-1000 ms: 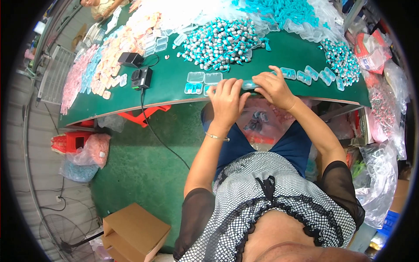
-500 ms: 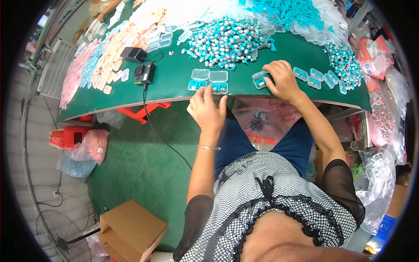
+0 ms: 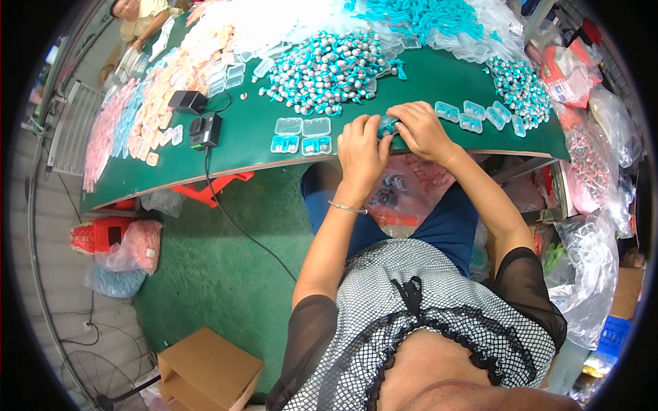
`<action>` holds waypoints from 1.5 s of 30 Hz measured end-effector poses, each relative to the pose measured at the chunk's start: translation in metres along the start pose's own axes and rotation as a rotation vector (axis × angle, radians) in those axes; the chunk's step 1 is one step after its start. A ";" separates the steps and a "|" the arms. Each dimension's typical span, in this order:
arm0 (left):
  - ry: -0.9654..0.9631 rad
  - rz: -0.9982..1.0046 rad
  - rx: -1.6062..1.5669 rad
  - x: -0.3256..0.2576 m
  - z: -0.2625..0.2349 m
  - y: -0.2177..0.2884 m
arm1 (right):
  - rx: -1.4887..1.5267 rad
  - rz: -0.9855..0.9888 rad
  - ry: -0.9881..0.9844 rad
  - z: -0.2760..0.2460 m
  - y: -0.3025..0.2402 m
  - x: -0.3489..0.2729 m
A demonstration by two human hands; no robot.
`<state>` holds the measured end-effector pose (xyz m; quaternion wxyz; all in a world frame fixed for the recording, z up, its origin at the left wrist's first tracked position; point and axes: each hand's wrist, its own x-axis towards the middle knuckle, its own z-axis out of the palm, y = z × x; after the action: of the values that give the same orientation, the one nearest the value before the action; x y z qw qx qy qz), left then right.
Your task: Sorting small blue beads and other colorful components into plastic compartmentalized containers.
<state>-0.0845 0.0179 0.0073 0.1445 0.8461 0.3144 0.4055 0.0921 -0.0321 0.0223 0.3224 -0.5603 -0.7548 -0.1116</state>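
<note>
Near the table's front edge, my left hand [image 3: 363,152] and my right hand [image 3: 423,130] meet around a small clear plastic case [image 3: 388,126] with teal pieces inside. Fingers of both hands close on it and hide most of it, so I cannot tell whether its lid is fully down. Left of my hands lie two clear cases with raised lids: one case [image 3: 284,144] and another case [image 3: 317,145], each holding teal and white pieces. Beyond my hands rises a big heap of small teal and grey-white pieces [image 3: 322,72].
Several filled cases [image 3: 471,123] lie right of my hands, beside a smaller heap [image 3: 517,92]. A black box-shaped device [image 3: 204,130] with a cable stands on the green table [image 3: 240,147]. Pink and peach pieces [image 3: 147,116] cover the left. Another person [image 3: 140,20] is at the far left.
My left hand has moved right from the open cases to the case at my right hand, and both hands now grip it. The whole view has shifted slightly.
</note>
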 end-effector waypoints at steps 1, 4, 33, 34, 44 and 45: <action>-0.003 0.002 -0.001 0.000 0.003 0.000 | 0.028 0.015 -0.009 0.000 0.000 -0.001; 0.064 -0.037 0.002 0.001 0.009 0.001 | 0.084 0.039 0.001 0.001 0.002 0.000; 0.018 -0.111 -0.044 0.002 0.005 0.000 | 0.059 0.128 -0.023 0.002 -0.007 -0.001; 0.017 -0.110 -0.046 0.001 0.002 0.000 | 0.075 0.113 -0.040 0.000 -0.006 -0.002; -0.031 0.058 -0.042 0.003 -0.001 -0.013 | 0.004 -0.007 -0.094 -0.004 -0.002 -0.006; -0.020 0.058 -0.041 0.003 0.000 -0.013 | -0.010 -0.014 -0.098 -0.002 0.000 -0.005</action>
<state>-0.0889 0.0300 0.0028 0.1531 0.8558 0.2798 0.4073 0.0942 -0.0372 0.0204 0.2813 -0.5615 -0.7730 -0.0899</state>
